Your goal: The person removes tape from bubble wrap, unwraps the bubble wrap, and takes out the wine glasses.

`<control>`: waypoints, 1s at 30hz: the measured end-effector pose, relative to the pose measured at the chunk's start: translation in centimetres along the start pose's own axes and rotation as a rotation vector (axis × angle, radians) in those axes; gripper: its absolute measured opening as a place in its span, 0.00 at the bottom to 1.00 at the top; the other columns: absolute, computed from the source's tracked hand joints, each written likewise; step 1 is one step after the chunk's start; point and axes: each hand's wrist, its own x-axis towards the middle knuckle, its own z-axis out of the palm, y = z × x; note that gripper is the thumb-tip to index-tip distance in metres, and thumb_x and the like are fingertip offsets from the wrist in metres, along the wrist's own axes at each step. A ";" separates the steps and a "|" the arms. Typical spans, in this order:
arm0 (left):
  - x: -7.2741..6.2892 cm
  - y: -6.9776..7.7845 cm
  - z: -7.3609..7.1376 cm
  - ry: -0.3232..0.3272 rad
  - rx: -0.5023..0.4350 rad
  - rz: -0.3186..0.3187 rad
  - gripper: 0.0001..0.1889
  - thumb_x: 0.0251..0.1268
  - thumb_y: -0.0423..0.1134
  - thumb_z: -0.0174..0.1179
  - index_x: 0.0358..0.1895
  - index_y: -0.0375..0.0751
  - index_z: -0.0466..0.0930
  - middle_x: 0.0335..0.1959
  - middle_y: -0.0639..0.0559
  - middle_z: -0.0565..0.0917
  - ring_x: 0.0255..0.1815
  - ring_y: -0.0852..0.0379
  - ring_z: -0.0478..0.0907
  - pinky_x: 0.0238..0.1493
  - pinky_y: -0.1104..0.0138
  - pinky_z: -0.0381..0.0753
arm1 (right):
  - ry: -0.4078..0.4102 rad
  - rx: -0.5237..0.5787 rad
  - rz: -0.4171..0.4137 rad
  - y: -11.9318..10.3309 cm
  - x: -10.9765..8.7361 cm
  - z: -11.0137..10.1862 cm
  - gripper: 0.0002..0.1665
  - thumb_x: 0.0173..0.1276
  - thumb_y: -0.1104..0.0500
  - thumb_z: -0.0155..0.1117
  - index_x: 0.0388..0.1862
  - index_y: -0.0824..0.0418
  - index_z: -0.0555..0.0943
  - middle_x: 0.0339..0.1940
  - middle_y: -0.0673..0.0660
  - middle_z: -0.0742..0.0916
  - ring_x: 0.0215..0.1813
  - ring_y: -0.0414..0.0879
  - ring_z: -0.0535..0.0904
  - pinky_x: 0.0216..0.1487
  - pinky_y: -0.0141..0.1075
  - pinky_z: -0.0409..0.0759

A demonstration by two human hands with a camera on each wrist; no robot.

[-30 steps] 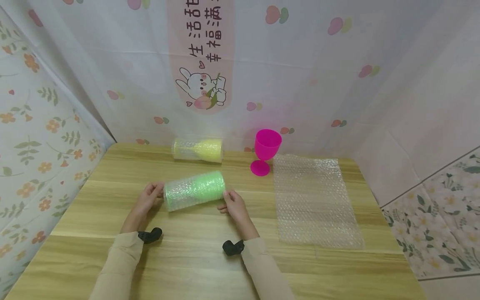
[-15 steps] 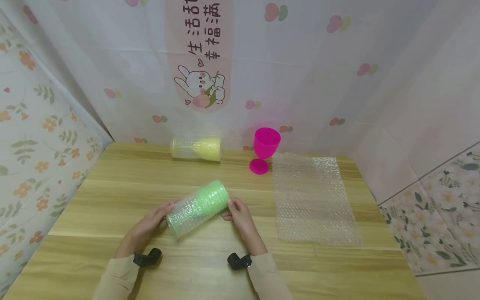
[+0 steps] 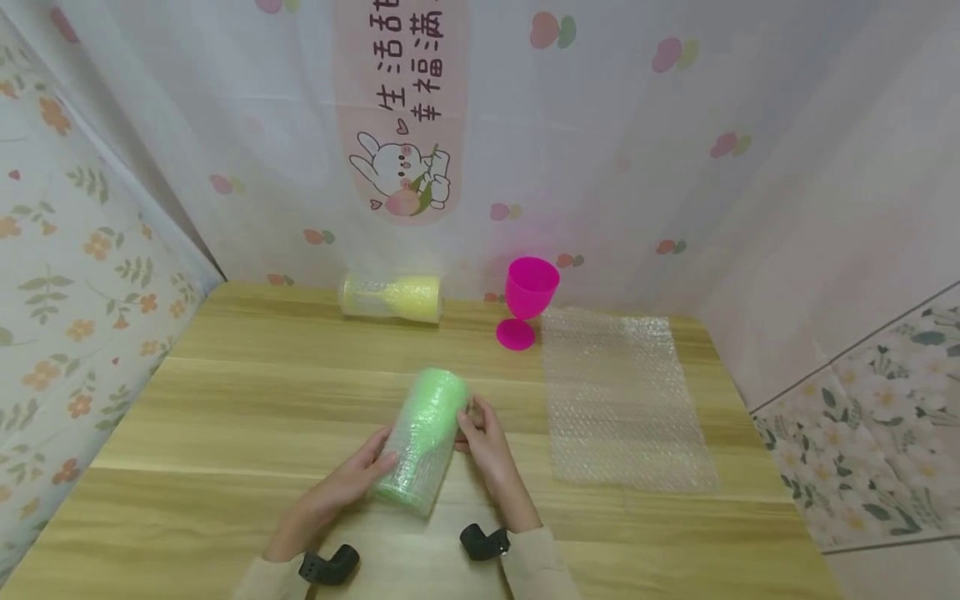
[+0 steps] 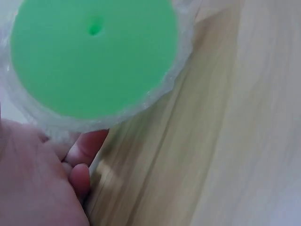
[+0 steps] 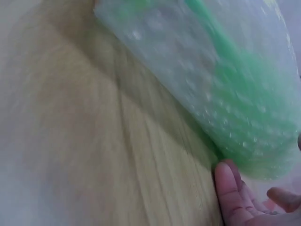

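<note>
A green goblet [image 3: 435, 408] rolled in bubble wrap is held between both hands, slanting with its bowl end away from me. My left hand [image 3: 348, 481] grips the near, foot end, its thumb over the wrap. In the left wrist view the round green base [image 4: 94, 61] faces the camera, ringed by wrap. My right hand [image 3: 489, 442] holds the bowl end from the right, thumb on the near side. The right wrist view shows the green bowl [image 5: 254, 108] through the bubbles, with fingertips [image 5: 225, 176] beneath it. Some fingers of both hands are hidden behind the roll.
Near the back edge lies a yellow goblet [image 3: 412, 298] wrapped in bubble wrap. An unwrapped pink goblet [image 3: 532, 287] stands upright to its right. A flat sheet of bubble wrap [image 3: 626, 408] lies on the wooden table [image 3: 247, 417] at the right. Printed curtains hang behind.
The wrapped green goblet has turned from nearly crosswise to pointing away from me, and its foot end has come nearer. My left hand has moved right and closer with it.
</note>
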 end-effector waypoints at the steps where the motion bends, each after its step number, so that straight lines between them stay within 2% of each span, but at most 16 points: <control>1: 0.2 -0.1 0.4 0.004 -0.006 -0.003 0.32 0.73 0.46 0.44 0.73 0.42 0.43 0.74 0.36 0.49 0.72 0.40 0.48 0.71 0.45 0.43 | -0.009 -0.018 0.003 0.1 -0.2 -0.1 0.38 0.72 0.53 0.51 0.72 0.68 0.50 0.50 0.68 0.77 0.40 0.45 0.78 0.46 0.43 0.82; 2: 0.4 -0.1 0.8 0.006 -0.015 -0.005 0.33 0.72 0.46 0.45 0.73 0.42 0.42 0.73 0.36 0.49 0.71 0.40 0.51 0.70 0.46 0.46 | -0.015 -0.034 0.005 0.2 -0.5 -0.2 0.40 0.71 0.52 0.53 0.73 0.66 0.49 0.48 0.66 0.77 0.40 0.45 0.78 0.45 0.42 0.82; 5: 0.7 -0.3 1.7 0.015 -0.054 -0.003 0.33 0.72 0.47 0.45 0.73 0.43 0.42 0.74 0.37 0.46 0.72 0.38 0.49 0.70 0.44 0.47 | -0.034 -0.074 0.008 0.2 -1.6 -0.7 0.45 0.67 0.46 0.57 0.74 0.61 0.49 0.47 0.63 0.76 0.41 0.44 0.76 0.43 0.37 0.81; 8: 0.9 -0.5 2.4 0.021 -0.084 0.012 0.32 0.72 0.46 0.45 0.73 0.45 0.43 0.74 0.38 0.45 0.73 0.36 0.42 0.68 0.39 0.44 | -0.045 -0.094 0.014 0.2 -2.6 -1.2 0.47 0.65 0.42 0.58 0.74 0.60 0.50 0.49 0.63 0.76 0.43 0.45 0.75 0.43 0.36 0.79; 9: 0.9 -0.6 2.6 0.028 -0.090 0.018 0.31 0.72 0.46 0.45 0.73 0.46 0.45 0.74 0.39 0.46 0.74 0.36 0.40 0.68 0.37 0.42 | -0.048 -0.100 0.016 0.1 -2.9 -1.3 0.47 0.65 0.41 0.57 0.74 0.61 0.50 0.50 0.63 0.76 0.44 0.46 0.75 0.43 0.36 0.79; 12: 1.0 -0.6 3.0 0.046 -0.091 0.049 0.29 0.72 0.45 0.46 0.72 0.47 0.49 0.72 0.41 0.52 0.73 0.38 0.43 0.67 0.38 0.46 | -0.059 -0.122 0.021 0.0 -3.4 -1.7 0.47 0.65 0.39 0.56 0.73 0.62 0.53 0.53 0.64 0.76 0.47 0.48 0.76 0.43 0.37 0.79; 15: 1.2 -0.6 3.2 0.073 -0.086 0.092 0.26 0.72 0.42 0.45 0.70 0.46 0.53 0.69 0.42 0.58 0.69 0.41 0.53 0.65 0.44 0.59 | -0.073 -0.151 0.035 -0.2 -3.7 -2.0 0.47 0.65 0.37 0.55 0.72 0.65 0.55 0.54 0.65 0.77 0.49 0.50 0.77 0.44 0.39 0.79; 17: 1.2 -0.6 3.2 0.100 -0.093 0.107 0.25 0.72 0.41 0.45 0.70 0.46 0.54 0.66 0.43 0.60 0.65 0.46 0.60 0.60 0.53 0.66 | -0.077 -0.184 0.049 -0.4 -3.8 -2.0 0.47 0.64 0.35 0.54 0.70 0.67 0.59 0.54 0.64 0.78 0.47 0.49 0.77 0.42 0.39 0.79; 21: 1.2 -0.7 3.2 0.176 -0.159 0.114 0.26 0.71 0.39 0.47 0.70 0.47 0.55 0.59 0.46 0.65 0.53 0.56 0.69 0.50 0.68 0.70 | -0.098 -0.232 0.074 -0.7 -4.0 -2.0 0.44 0.65 0.35 0.52 0.64 0.69 0.67 0.47 0.61 0.80 0.38 0.46 0.75 0.36 0.36 0.75; 23: 1.2 -0.8 3.3 0.206 -0.206 0.113 0.27 0.69 0.38 0.49 0.70 0.46 0.56 0.55 0.47 0.67 0.50 0.60 0.70 0.51 0.71 0.71 | -0.103 -0.243 0.075 -0.7 -4.0 -2.0 0.44 0.66 0.36 0.51 0.66 0.69 0.65 0.43 0.59 0.80 0.32 0.45 0.73 0.32 0.35 0.74; 26: 1.4 -0.9 3.5 0.240 -0.256 0.110 0.28 0.66 0.35 0.53 0.69 0.42 0.60 0.49 0.50 0.70 0.49 0.62 0.72 0.52 0.75 0.72 | -0.096 -0.241 0.047 -0.6 -4.1 -2.1 0.43 0.66 0.39 0.53 0.71 0.63 0.58 0.39 0.59 0.80 0.29 0.43 0.72 0.29 0.34 0.75; 28: 1.4 -0.8 3.7 0.260 -0.261 0.112 0.28 0.64 0.35 0.55 0.68 0.41 0.62 0.48 0.51 0.70 0.49 0.61 0.71 0.52 0.76 0.72 | -0.089 -0.241 0.023 -0.5 -4.1 -2.2 0.44 0.67 0.41 0.54 0.74 0.58 0.53 0.41 0.59 0.80 0.29 0.43 0.74 0.30 0.34 0.77; 30: 1.5 -0.7 4.0 0.281 -0.234 0.127 0.28 0.63 0.35 0.57 0.67 0.43 0.64 0.50 0.51 0.69 0.50 0.59 0.70 0.52 0.74 0.72 | -0.098 -0.245 0.006 -0.5 -4.2 -2.3 0.41 0.68 0.41 0.53 0.74 0.56 0.54 0.41 0.61 0.82 0.31 0.44 0.76 0.32 0.36 0.78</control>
